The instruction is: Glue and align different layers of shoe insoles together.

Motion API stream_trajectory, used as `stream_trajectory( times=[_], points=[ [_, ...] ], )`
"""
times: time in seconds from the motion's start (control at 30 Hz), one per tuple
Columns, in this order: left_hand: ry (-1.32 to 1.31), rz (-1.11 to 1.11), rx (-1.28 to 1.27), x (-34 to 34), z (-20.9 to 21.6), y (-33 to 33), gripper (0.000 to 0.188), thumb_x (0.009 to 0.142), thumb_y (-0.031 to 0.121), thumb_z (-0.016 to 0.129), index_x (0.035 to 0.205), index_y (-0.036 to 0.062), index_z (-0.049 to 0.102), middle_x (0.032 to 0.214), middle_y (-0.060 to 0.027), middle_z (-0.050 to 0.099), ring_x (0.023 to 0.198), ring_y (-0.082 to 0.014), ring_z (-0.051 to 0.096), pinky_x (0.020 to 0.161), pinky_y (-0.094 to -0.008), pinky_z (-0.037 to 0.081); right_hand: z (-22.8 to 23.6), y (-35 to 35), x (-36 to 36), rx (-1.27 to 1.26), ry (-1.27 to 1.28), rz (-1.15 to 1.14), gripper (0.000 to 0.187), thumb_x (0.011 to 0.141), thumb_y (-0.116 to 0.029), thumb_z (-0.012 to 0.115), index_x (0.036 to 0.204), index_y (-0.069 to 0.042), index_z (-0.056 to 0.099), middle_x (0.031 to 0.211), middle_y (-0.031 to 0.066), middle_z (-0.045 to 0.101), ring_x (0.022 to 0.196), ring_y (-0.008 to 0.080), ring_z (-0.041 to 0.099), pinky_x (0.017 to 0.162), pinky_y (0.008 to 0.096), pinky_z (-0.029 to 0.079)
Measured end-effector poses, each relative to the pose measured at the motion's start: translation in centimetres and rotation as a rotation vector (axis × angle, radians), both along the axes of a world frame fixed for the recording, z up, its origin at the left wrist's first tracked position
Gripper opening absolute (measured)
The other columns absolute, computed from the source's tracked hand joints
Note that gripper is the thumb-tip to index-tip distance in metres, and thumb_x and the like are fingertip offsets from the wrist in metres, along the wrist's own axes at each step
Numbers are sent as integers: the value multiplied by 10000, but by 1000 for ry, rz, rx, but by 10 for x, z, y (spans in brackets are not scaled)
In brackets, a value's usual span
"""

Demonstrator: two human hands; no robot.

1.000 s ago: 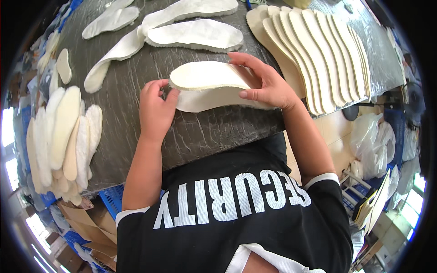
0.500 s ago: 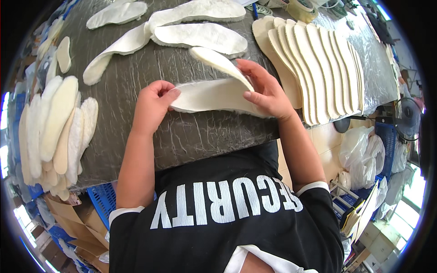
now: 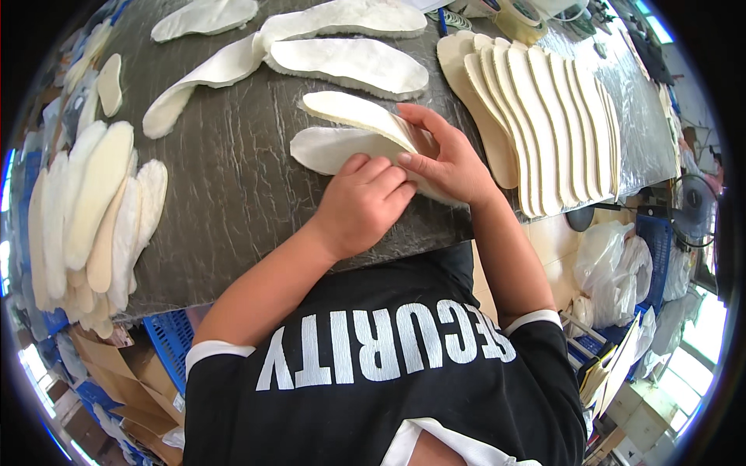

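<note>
In front of me, a white fleece insole (image 3: 325, 150) lies on the dark table, and a cream insole (image 3: 350, 109) arches above it, their free ends apart on the left. My right hand (image 3: 454, 159) grips both near their right end, thumb on the near side and fingers behind. Close beside it, my left hand (image 3: 365, 202) has its fingers curled and pinched on the near edge of the fleece insole. The fingertips are partly hidden there.
An overlapping row of cream insoles (image 3: 536, 116) lies to the right. More fleece insoles (image 3: 350, 66) rest beyond my hands, and a pile of insoles (image 3: 101, 202) stands at the left edge. Tape rolls (image 3: 521, 19) sit at the back right; a blue crate (image 3: 167, 338) is below the table.
My left hand has moved right, from the fleece insole's left end to beside my right hand. The cream insole's free end has swung left and lower, over the fleece one.
</note>
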State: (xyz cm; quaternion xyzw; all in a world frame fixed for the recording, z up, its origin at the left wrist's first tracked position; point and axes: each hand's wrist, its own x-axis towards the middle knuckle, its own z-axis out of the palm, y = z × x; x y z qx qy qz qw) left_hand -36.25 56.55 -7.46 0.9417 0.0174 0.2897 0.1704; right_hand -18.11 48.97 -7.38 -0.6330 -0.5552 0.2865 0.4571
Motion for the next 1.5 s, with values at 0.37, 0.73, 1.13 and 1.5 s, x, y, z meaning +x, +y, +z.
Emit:
stream_trajectory(
  times=[0.37,0.73,1.13,1.5],
  points=[
    [-42,40,177,11,-13,-1,125,686,121,667,807,103,687,837,49,614,849,-134,571,715,-343,376,-13,2,-10,102,-124,-207,641,799,-377,754,1249,17,525,1161,195,595,1078,313,591,930,389,468],
    [3,47,112,9,-11,-1,83,675,148,693,750,121,670,806,52,598,773,-133,548,706,-333,366,5,-30,0,-81,-232,-14,831,656,-450,836,1318,-69,508,1399,174,453,1275,342,465,1019,406,408],
    [23,325,-254,-30,-6,6,119,816,186,694,839,73,662,878,-45,654,811,-171,605,713,-303,431,14,-43,-4,-125,-286,-2,830,563,-149,857,1318,-96,518,1367,173,461,1278,370,417,1075,443,371],
    [-307,140,-1544,-42,7,47,155,923,40,610,1060,-33,602,1149,-153,642,953,-173,627,840,-317,518,30,-31,-26,-120,-641,-17,965,529,-255,880,1384,-128,450,1390,149,450,1295,354,400,1097,482,323]
  ],
)
